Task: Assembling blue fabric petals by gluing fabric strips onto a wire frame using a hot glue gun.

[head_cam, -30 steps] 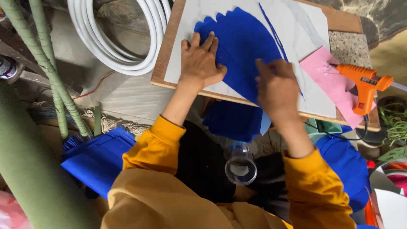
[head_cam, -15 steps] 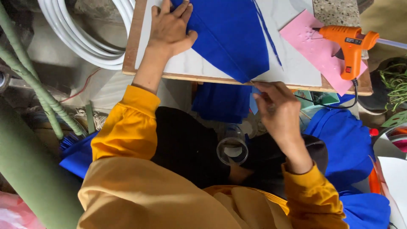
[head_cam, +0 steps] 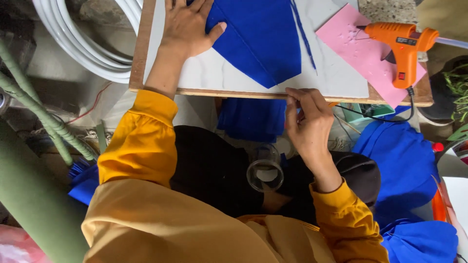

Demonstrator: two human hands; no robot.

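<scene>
We are pinning the blue felt sheet flat on the white board with our left hand, palm down, open. Our right hand is pinching something small at the board's near edge; what it is, we cannot tell. Felt is soft, matte, tapering to a point. Orange glue gun is resting on smooth pink foam, far right.

a wooden board with a pale top sheet serves as the work surface, lying over a cluttered floor. white tubing coils lie at upper left, green wrapped poles cross the left side, and blue fabric heaps fill the right. daylight is soft and even.
</scene>
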